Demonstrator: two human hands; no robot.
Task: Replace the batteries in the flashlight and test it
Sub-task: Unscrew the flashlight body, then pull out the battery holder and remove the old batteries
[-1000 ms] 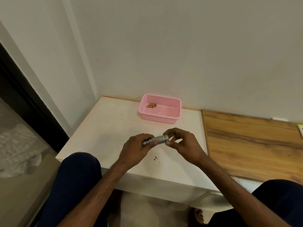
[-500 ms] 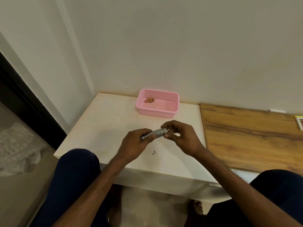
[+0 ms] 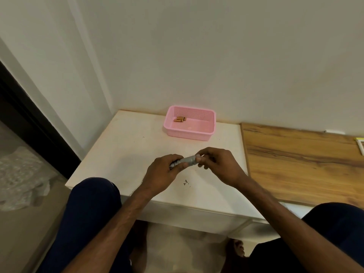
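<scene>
Two knees in dark trousers (image 3: 94, 203) frame the near edge of the white table (image 3: 128, 154). Just above it, both hands meet on the flashlight (image 3: 187, 164). The left hand (image 3: 163, 172) is curled round the flashlight's grey barrel. The right hand (image 3: 220, 164) pinches the other end between thumb and fingertips. The flashlight is held off the table, roughly level, and still looks to be in one piece.

Over the last second little has moved. The grip is the same on both sides, and only the right fingers have shifted slightly around their end. That fits a twisting motion, so I judge the end piece is being unscrewed. Blur hides whether any gap has opened at the joint. If so, the task is at an early step, with the flashlight not yet opened and nothing taken out.

A few dark specks (image 3: 186, 183) lie on the table just in front of the hands. Farther back, near the wall, a pink basket (image 3: 190, 133) holds a few gold-coloured batteries (image 3: 180, 119) in its far left corner, well apart from the hands and in the same place as before. A wooden top (image 3: 295, 164) adjoins the table on the right.
</scene>
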